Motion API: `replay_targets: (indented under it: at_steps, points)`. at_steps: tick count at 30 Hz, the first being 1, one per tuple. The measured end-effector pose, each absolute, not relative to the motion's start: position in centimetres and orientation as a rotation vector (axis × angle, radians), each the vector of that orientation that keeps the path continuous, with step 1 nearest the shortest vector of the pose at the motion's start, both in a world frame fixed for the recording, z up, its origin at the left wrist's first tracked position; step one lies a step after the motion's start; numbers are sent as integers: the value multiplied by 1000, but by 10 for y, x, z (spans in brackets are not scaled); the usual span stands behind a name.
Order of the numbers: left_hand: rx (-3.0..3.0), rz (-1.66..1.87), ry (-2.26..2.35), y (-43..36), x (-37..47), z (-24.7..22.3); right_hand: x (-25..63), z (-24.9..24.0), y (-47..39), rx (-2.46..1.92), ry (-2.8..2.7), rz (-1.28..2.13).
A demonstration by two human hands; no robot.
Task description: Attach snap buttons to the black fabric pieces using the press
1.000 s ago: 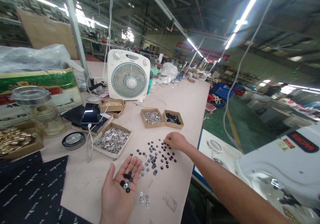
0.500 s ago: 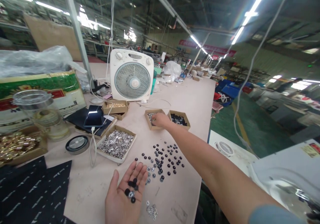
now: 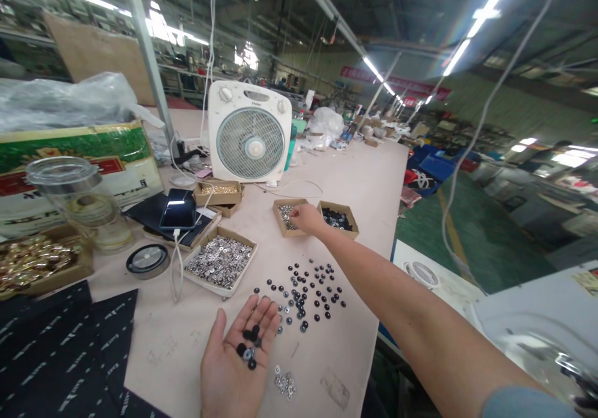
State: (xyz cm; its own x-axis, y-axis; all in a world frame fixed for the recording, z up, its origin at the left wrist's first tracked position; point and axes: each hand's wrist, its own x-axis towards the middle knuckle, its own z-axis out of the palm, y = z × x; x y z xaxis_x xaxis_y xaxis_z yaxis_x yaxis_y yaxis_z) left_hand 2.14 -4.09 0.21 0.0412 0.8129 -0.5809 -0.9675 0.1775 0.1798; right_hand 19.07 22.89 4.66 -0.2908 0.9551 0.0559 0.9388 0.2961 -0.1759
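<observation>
Under tube lights [image 3: 493, 4], a box fan [image 3: 255, 137] stands on the pale worktop [image 3: 355, 175]. The left hand [image 3: 233, 377] spreads palm-up beneath black studs [image 3: 242, 348]; the right hand [image 3: 307, 218] bunches at a carton [image 3: 294, 233] of silver studs [image 3: 286, 217], its grip unclear from here.

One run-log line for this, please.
left hand: palm up, bearing small dark pieces | right hand: fingers at silver-piece box

The left hand [image 3: 228, 369] cups palm-up; the right arm [image 3: 397, 299] stretches forward, fingers [image 3: 296, 217] curled.
</observation>
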Motion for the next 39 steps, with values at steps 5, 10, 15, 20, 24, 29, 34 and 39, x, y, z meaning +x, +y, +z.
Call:
replay_targets:
  at_steps: [5, 10, 15, 20, 24, 29, 34, 39]
  points:
    - [-293, 1391, 650, -41, 24, 6, 175, 52, 182, -1583, -2382, 395]
    - [-282, 1389, 621, -41, 26, 7, 154, 25, 138, -1423, -2491, 645]
    - [-295, 1387, 591, -40, 24, 8, 155, 16, 133, -1423, -2630, 491]
    - [-305, 1376, 578, -39, 24, 8, 169, 26, 134, -1533, -2671, 354]
    - [-286, 1370, 547, -39, 25, 7, 175, 28, 132, -1537, -2650, 336]
    - [-295, 1380, 539, -39, 25, 7, 176, 29, 133, -1701, -2563, 296]
    - [-297, 1378, 535, -39, 25, 9, 174, 33, 132, -1806, -2488, 257]
    - [-312, 1370, 550, -39, 25, 9, 175, 31, 137, -1764, -2543, 384]
